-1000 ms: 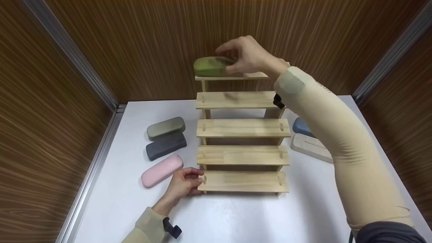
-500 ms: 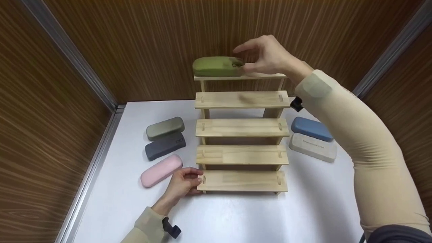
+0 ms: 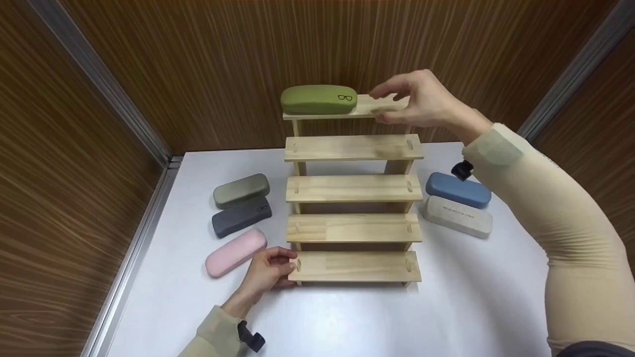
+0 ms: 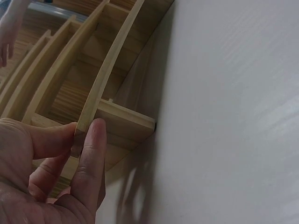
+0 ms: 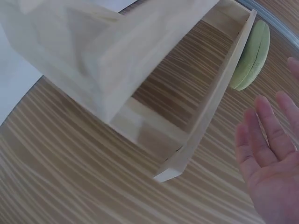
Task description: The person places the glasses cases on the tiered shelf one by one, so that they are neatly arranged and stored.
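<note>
Green case (image 3: 319, 100) now apart from hands (image 3: 424, 101)

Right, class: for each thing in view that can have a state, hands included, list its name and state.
Green case: closed, lying on the top shelf
Sage case: closed
Dark grey case: closed
Pink case: closed
Blue case: closed
Beige case: closed
Wooden stand: upright
Left hand: pinching the bottom shelf's left end
Right hand: fingers relaxed, holding nothing
</note>
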Motion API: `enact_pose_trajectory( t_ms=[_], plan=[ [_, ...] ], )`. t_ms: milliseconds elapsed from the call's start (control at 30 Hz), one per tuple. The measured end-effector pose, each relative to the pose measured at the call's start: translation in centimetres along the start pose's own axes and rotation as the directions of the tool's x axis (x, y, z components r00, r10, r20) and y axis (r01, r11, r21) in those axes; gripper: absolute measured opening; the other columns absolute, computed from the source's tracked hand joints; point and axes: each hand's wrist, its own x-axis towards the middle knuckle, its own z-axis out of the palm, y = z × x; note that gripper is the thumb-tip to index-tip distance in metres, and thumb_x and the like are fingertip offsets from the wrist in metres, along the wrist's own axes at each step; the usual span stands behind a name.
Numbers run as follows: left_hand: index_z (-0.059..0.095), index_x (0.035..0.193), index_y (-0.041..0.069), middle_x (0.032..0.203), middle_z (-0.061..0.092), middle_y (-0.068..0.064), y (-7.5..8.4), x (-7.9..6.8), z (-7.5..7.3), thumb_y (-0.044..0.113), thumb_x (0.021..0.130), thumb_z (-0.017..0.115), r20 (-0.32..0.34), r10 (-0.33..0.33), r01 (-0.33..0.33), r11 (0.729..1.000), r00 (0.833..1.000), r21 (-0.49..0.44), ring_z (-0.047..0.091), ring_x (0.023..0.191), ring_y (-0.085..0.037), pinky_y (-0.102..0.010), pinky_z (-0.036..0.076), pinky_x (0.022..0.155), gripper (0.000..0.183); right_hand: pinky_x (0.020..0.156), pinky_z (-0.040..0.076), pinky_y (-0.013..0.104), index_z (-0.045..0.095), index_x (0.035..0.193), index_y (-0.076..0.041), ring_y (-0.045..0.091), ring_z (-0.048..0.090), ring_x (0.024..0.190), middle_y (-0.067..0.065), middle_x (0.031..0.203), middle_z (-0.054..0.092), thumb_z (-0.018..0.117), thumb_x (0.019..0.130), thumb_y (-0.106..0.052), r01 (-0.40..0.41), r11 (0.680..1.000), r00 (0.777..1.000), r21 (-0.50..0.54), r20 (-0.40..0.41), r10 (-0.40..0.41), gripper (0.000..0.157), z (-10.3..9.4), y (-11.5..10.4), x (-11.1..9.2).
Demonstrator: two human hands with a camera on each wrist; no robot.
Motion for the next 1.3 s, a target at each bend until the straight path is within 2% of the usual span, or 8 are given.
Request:
enact_pose_trajectory(
  t_ms=[167,367,533,667,767,1000,1233,1300],
  plan=[
    [0.073,0.125,-0.008,0.106,0.076,-0.01,-0.1,0.1,-0.1,-0.001,0.097,0.078,0.001,-0.002,0.002,1.0,1.0,0.008,0.078,0.084,-0.015,-0.031,0.071,0.07,0.029,0.095,0.056,0.012,0.084,0.127,-0.008,-0.002,0.072,0.111,0.012,0.126,0.085,0.091,0.09,-0.009,-0.021,0.999,1.0,0.037,-0.01,0.021,0.037,-0.2,0.5,-2.2],
    [0.073,0.126,-0.008,0.106,0.076,-0.01,0.0,0.2,-0.4,-0.002,0.098,0.078,-0.008,-0.001,0.001,1.0,1.0,0.011,0.077,0.084,-0.015,-0.031,0.071,0.07,0.029,0.084,0.058,0.01,0.085,0.123,-0.006,-0.008,0.072,0.104,0.01,0.117,0.086,0.092,0.087,-0.005,0.02,0.998,0.999,0.066,-0.044,-0.017,0.036,-0.4,1.3,-4.3],
    [0.073,0.126,-0.008,0.107,0.076,-0.011,0.1,0.4,-0.6,-0.002,0.098,0.078,-0.005,0.0,0.0,1.0,1.0,0.01,0.077,0.085,-0.015,-0.032,0.072,0.071,0.03,0.079,0.06,0.01,0.086,0.122,-0.011,-0.003,0.076,0.095,-0.009,0.109,0.083,0.092,0.088,-0.003,0.042,0.994,0.998,0.106,-0.055,-0.036,0.035,-0.7,1.9,-6.0],
    [0.074,0.126,-0.007,0.107,0.075,-0.01,0.2,0.4,-0.6,-0.001,0.098,0.078,-0.005,-0.001,0.001,1.0,1.0,0.024,0.076,0.084,-0.015,-0.031,0.071,0.069,0.029,0.076,0.062,0.01,0.086,0.124,-0.014,0.0,0.078,0.091,-0.005,0.11,0.084,0.092,0.089,-0.003,0.031,0.994,0.998,0.107,-0.049,-0.026,0.037,-1.0,2.2,-7.8],
    [0.074,0.126,-0.006,0.106,0.075,-0.01,0.2,0.4,-0.6,-0.001,0.097,0.077,-0.006,-0.002,0.002,1.0,1.0,0.026,0.077,0.084,-0.015,-0.031,0.071,0.068,0.029,0.08,0.061,0.009,0.085,0.124,-0.013,-0.006,0.077,0.095,-0.003,0.112,0.084,0.092,0.089,-0.002,0.025,0.996,0.998,0.089,-0.056,-0.02,0.037,-1.2,2.5,-9.1],
    [0.073,0.124,-0.008,0.104,0.075,-0.009,0.2,0.5,-0.6,-0.003,0.096,0.077,-0.008,-0.002,0.002,1.0,1.0,0.015,0.077,0.084,-0.015,-0.032,0.072,0.07,0.029,0.091,0.059,0.006,0.085,0.125,-0.012,-0.011,0.073,0.105,-0.02,0.118,0.082,0.092,0.087,0.001,0.007,0.997,0.997,0.071,-0.08,-0.001,0.04,-1.2,4.1,-12.2],
    [0.073,0.124,-0.007,0.104,0.074,-0.009,0.3,0.5,-0.5,-0.003,0.095,0.077,-0.015,0.004,-0.003,1.0,1.0,0.023,0.076,0.084,-0.015,-0.033,0.072,0.07,0.029,0.09,0.058,0.007,0.085,0.128,-0.014,-0.01,0.071,0.105,0.006,0.121,0.085,0.091,0.089,-0.003,-0.099,0.993,0.992,0.063,-0.074,0.104,0.041,-0.5,6.4,-15.2],
    [0.073,0.123,-0.007,0.105,0.074,-0.009,0.3,0.5,-0.4,-0.003,0.095,0.077,-0.018,0.004,-0.004,1.0,1.0,0.024,0.076,0.085,-0.015,-0.033,0.072,0.07,0.029,0.089,0.058,0.007,0.085,0.128,-0.014,-0.011,0.071,0.105,0.007,0.122,0.086,0.092,0.089,-0.003,-0.123,0.99,0.989,0.068,-0.075,0.128,0.041,-0.1,7.1,-16.0]
  ],
)
